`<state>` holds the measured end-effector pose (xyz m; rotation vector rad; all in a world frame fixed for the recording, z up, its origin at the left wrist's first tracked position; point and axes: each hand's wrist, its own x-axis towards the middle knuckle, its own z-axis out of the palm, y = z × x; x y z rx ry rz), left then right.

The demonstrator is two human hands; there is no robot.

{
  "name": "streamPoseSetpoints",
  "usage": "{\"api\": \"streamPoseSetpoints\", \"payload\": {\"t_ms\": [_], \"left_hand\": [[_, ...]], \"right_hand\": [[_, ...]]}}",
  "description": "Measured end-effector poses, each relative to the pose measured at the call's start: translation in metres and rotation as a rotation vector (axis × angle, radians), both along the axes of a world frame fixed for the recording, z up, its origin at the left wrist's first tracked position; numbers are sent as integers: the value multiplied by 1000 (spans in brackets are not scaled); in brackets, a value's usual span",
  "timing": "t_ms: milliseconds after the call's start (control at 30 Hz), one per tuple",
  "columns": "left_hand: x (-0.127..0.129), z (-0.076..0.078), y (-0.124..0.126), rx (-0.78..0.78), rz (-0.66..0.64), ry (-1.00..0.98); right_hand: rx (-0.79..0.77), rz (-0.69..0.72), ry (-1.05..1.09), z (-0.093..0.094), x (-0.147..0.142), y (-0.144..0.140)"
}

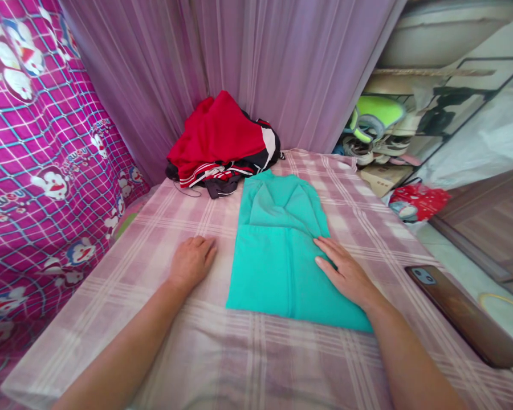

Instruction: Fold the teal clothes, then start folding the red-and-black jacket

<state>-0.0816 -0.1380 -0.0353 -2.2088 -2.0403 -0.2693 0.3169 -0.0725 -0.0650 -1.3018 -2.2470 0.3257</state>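
A teal garment (265,267) lies folded on the checked cloth, its lower part a flat panel with a vertical seam and its upper part loosely creased. My right hand (346,273) rests on the right side of this garment, fingers stretched out and thumb apart. To the left of the garment, my left hand (192,261) lies palm down on the checked cloth (188,353), not touching the garment. Its fingers are slightly bent and nothing shows in them.
Behind the garment is a heap of red and black clothes (222,136) against a purple curtain (273,68). A phone (465,319) lies at the right edge. Shelves with shoes (389,145) stand beyond, near a red bag (421,200). Patterned pink fabric (38,142) hangs left.
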Motion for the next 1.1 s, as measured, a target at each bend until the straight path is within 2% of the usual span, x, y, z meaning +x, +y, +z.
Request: {"api": "streamPoseSetpoints", "payload": {"t_ms": [67, 133, 367, 500, 700, 867, 933, 1100], "left_hand": [[-20, -3, -4, 11, 12, 6], [-29, -6, -5, 16, 8, 2], [-19, -4, 2, -32, -4, 69], [-22, -2, 0, -42, -13, 47], [-34, -3, -2, -17, -51, -186], [-44, -13, 2, -8, 139, -586], [-46, -16, 3, -13, 190, -682], [-39, -15, 6, 31, 124, -654]], "right_hand": [[-4, -2, -1, 2, 0, -1], [-5, -5, 0, 3, 0, -2], [-7, -14, -17, 6, 0, -3], [3, -6, -21, 4, 1, -3], [7, -2, -18, 4, 1, -3], [10, -3, -11, 3, 1, -3], [11, 1, -11, 3, 1, -2], [3, 0, -11, 5, 1, -3]]}}
